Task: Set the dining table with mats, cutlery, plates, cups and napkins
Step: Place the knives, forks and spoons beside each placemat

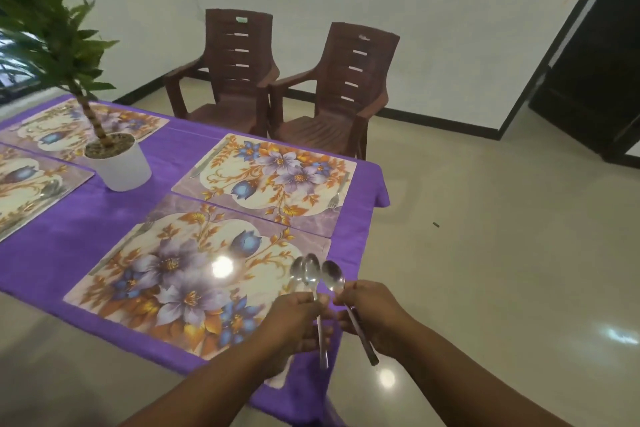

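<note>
Low in the frame, two forearms are being extended from the bottom edge toward the near right corner of the counter (41, 263), which is being covered by a purple cloth (86, 229). Two spoons (311, 276) are being gripped by the left hand (294, 319), its fingers curled round their handles, with the bowls overlapping and pointing up and away. A single spoon (333, 276) is being pinched just below its bowl by the right hand (372, 312), its dark handle slanting down toward the lower right. The three bowls are being held close together above the right edge of the nearest floral mat (180, 281).

On that mat's left edge, a fork (138, 230) is lying, though it is blurred. Just beyond, in the middle of the frame, a second floral mat (270, 173) is lying with a knife (204, 163) along its left side and another fork (337, 192) along its right side.

At the left edge of the frame, a third mat (24, 184) is being partly shown, with a spoon (50, 188) resting on it. A white pot (121, 166) with a leafy plant (41, 21) is standing between the mats, and a fourth mat (69, 125) is lying behind it.

Beyond the counter, in the upper middle, two brown plastic chairs (287, 80) are standing side by side against a white wall. A dark doorway (599, 62) is being shown at the upper right.
</note>
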